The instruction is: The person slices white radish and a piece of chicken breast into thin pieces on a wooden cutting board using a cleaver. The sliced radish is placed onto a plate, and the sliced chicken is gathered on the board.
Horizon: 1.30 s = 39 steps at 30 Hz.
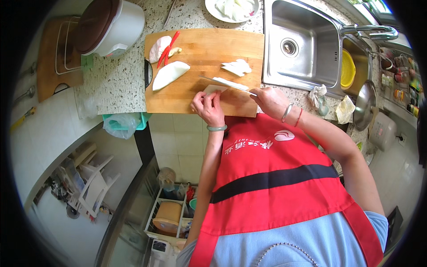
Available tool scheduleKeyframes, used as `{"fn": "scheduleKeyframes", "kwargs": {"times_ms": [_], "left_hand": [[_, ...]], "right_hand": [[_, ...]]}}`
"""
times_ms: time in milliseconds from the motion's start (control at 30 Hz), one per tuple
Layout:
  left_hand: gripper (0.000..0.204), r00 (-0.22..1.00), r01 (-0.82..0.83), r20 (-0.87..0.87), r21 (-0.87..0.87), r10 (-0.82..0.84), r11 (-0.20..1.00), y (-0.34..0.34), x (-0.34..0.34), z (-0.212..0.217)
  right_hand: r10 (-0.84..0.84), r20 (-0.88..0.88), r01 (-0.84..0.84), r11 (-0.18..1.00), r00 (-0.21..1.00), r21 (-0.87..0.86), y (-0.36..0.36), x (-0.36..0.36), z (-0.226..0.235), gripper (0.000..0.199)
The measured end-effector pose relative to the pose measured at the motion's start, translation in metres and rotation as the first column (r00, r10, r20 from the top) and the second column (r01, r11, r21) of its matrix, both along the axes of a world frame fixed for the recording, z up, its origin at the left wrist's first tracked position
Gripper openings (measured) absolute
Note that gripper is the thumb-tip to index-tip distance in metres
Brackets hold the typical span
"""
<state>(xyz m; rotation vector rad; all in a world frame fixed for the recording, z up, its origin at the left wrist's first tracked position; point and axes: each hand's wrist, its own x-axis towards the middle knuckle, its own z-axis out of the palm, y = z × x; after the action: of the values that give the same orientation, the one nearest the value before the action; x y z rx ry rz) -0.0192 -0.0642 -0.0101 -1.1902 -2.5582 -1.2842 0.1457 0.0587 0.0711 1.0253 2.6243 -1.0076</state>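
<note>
On the wooden cutting board [204, 53], my left hand [208, 108] has its fingers curled down on a pale white vegetable piece [215, 89] near the front edge. My right hand [271, 103] is closed round the handle of a kitchen knife [229, 85]. Its thin blade points left across the board, just beyond my left fingertips. Cut white slices [237, 66] lie past the blade. A larger white vegetable chunk [171, 75] rests to the left. Behind it are red chili peppers [165, 54], a small yellowish piece [175, 51] and a pale pink piece [159, 49].
A plate [213, 15] of white slices stands at the back. To the right is a steel sink [304, 58] with a faucet [371, 32] and yellow strainer [348, 67]. A rice cooker [126, 29] sits left; a green bin [144, 120] hangs below the counter.
</note>
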Motion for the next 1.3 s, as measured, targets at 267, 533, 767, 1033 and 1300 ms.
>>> {"fn": "scheduleKeyframes", "kwargs": {"times_ms": [267, 533, 767, 1033, 1300], "left_hand": [[0.016, 0.999, 0.017, -0.042, 0.024, -0.016, 1.000, 0.000, -0.005, -0.008], [0.017, 0.999, 0.021, 0.042, 0.051, -0.024, 0.998, -0.001, -0.005, -0.009], [0.017, 0.999, 0.051, -0.017, 0.014, -0.051, 0.999, -0.003, -0.008, -0.008], [0.017, 0.985, -0.007, 0.174, 0.088, -0.009, 0.996, -0.005, -0.004, -0.006], [0.017, 0.988, 0.037, 0.148, 0.111, -0.053, 0.993, 0.007, -0.003, -0.013]], "right_hand": [[0.126, 0.164, -0.125, 0.992, 0.978, -0.015, -0.002, 0.002, 0.035, 0.019], [0.173, 0.236, -0.156, 0.984, 0.956, -0.092, 0.004, -0.010, 0.046, 0.018], [0.136, 0.173, -0.135, 0.991, 0.976, -0.017, -0.007, -0.025, 0.012, 0.016], [0.035, 0.024, -0.034, 0.998, 0.999, -0.043, 0.014, -0.016, 0.000, 0.022], [0.104, 0.071, -0.103, 0.994, 0.992, -0.024, 0.012, -0.010, 0.035, 0.020]]}}
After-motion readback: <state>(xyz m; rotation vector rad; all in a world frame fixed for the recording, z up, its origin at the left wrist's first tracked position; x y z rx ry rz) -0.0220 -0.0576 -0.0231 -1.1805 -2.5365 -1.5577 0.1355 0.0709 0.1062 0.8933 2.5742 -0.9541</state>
